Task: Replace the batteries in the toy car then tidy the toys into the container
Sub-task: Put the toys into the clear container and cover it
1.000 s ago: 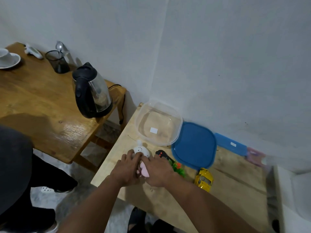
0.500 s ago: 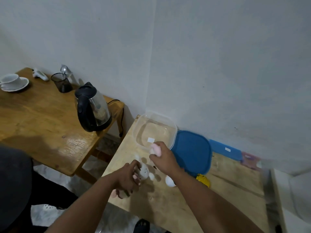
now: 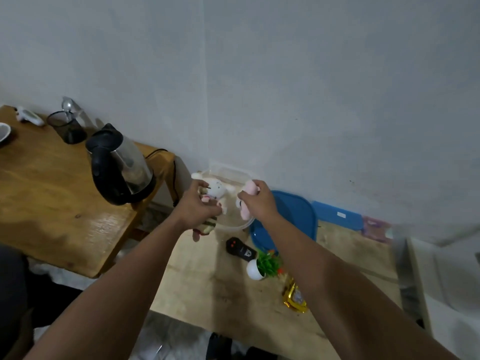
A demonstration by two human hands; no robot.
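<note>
My left hand [image 3: 197, 206] grips a white plush toy [image 3: 217, 190] and holds it over the clear plastic container [image 3: 231, 172] at the back of the light wooden table. My right hand [image 3: 257, 197] grips a pink plush toy [image 3: 245, 211] over the same container. The blue lid [image 3: 293, 216] lies to the right of the container. On the table lie a black remote control [image 3: 240, 249], a small green plant in a white pot [image 3: 262, 266] and the yellow toy car [image 3: 294, 297], which my right forearm partly hides.
A darker wooden table [image 3: 52, 193] on the left carries a black electric kettle [image 3: 119, 167], a mesh cup [image 3: 68, 127] and a white dish [image 3: 4, 133]. A blue flat box [image 3: 337, 215] lies against the wall. A white surface [image 3: 446, 281] borders the right.
Both hands lifted the plush toys off the table and carried them back over the clear container. The remote, the potted plant and the yellow car came into view.
</note>
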